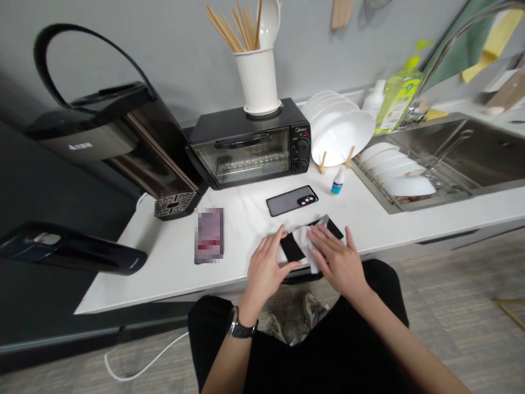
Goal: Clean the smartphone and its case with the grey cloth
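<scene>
A black smartphone (291, 248) lies flat on the white counter (241, 219) near its front edge. My left hand (266, 264) steadies the phone's left end, with thumb and fingers on its opposite long edges. My right hand (338, 261) presses a thin white-grey cloth (303, 239) onto the phone's surface, fingers stretched over it. Part of the phone is hidden under the cloth and fingers. Just behind it lies a phone case (290, 202) with a greyish back, black rim and camera holes. A small white bottle with a blue label (337, 183) stands upright to the right.
Left of my hands lies a pixelated flat rectangular object (209, 235). A toaster oven (250, 153), topped by a white utensil holder (257, 79), stands at the back beside a tall black dispenser (123, 131). White plates (342, 137) and a sink (471, 153) are to the right.
</scene>
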`<state>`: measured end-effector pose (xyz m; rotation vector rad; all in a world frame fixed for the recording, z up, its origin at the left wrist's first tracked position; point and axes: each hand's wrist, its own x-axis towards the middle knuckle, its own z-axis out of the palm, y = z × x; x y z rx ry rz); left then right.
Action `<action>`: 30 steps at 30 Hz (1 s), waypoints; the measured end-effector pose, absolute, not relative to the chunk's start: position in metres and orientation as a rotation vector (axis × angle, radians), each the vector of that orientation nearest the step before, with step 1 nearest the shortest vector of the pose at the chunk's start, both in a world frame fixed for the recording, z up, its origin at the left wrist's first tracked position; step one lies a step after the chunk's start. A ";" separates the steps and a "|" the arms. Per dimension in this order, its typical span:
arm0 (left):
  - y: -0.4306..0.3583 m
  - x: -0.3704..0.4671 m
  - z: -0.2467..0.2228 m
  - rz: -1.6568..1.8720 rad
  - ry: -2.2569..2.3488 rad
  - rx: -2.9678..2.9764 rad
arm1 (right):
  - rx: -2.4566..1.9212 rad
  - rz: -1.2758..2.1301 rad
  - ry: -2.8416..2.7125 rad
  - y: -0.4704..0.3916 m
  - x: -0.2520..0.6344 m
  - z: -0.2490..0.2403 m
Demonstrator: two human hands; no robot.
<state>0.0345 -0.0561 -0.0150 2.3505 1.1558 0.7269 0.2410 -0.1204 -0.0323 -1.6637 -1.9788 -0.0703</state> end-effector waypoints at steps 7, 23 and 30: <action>-0.055 0.032 -0.016 0.696 1.145 2.346 | -1.554 0.027 -2.051 -0.113 0.213 -0.027; -0.056 0.034 -0.014 0.685 1.161 2.353 | -1.431 0.057 -2.133 -0.124 0.225 -0.030; -0.053 0.034 -0.014 0.678 1.171 2.344 | -1.656 -0.060 -1.950 -0.117 0.245 -0.027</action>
